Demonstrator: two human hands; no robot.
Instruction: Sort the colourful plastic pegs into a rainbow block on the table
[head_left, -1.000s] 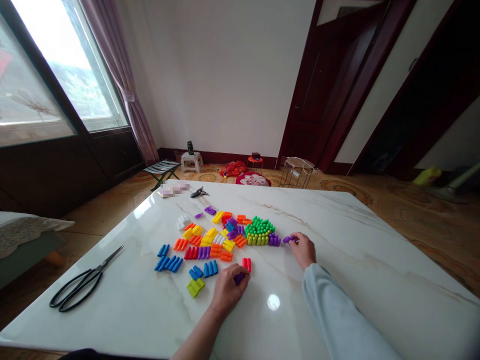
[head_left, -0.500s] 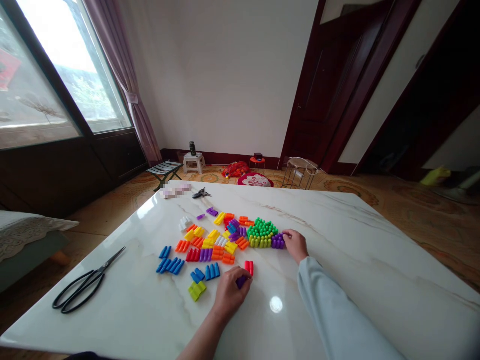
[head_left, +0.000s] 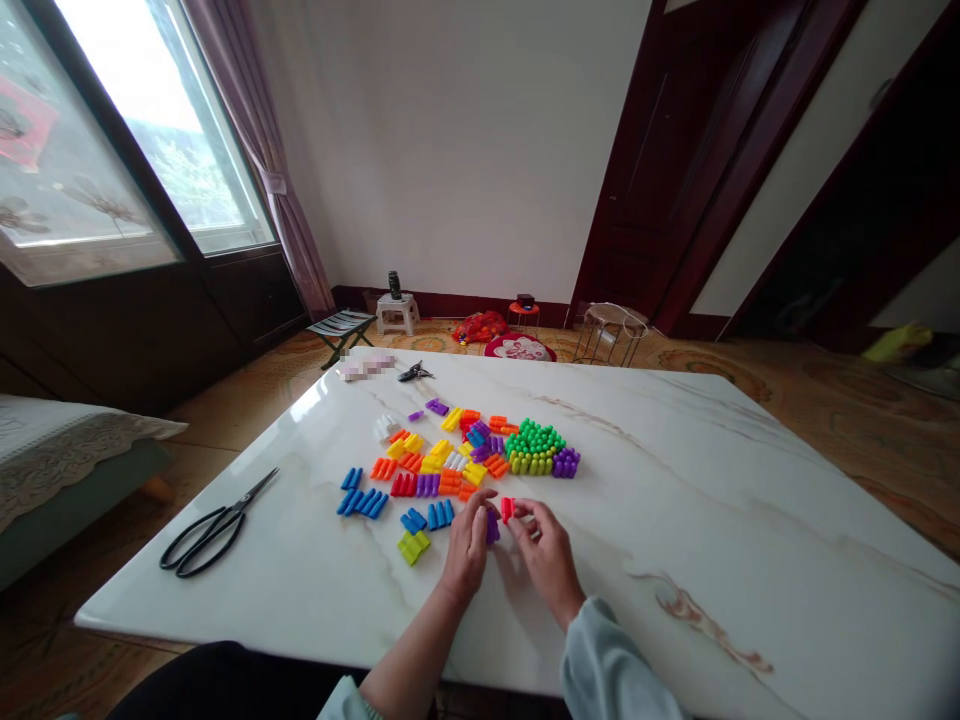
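Observation:
My right hand (head_left: 546,550) is closed, with a small red ribbed plastic block (head_left: 508,510) pinched at its fingertips. Just to its left, my left hand (head_left: 469,550) has its fingers curled round a purple ribbed plastic block (head_left: 492,528), which they partly cover. Beyond the hands stands a cluster of upright blocks: green ones (head_left: 536,438) at the back, yellow-green ones (head_left: 531,464) in front and purple ones (head_left: 567,462) at the right end. Nearest the left hand on its left lie blue blocks (head_left: 440,515) and a yellow-green block (head_left: 413,546).
Loose orange, yellow, red, white and purple blocks (head_left: 438,458) spread over the marble-patterned table (head_left: 675,480). Black-handled scissors (head_left: 217,525) lie at the left. A dark hand tool (head_left: 415,372) rests by the far edge, with stools (head_left: 397,313) beyond.
My right hand has left the purple end of the cluster, come nearer to my left hand and picked up the red block from the table. The left hand keeps the purple block. The view has shifted slightly.

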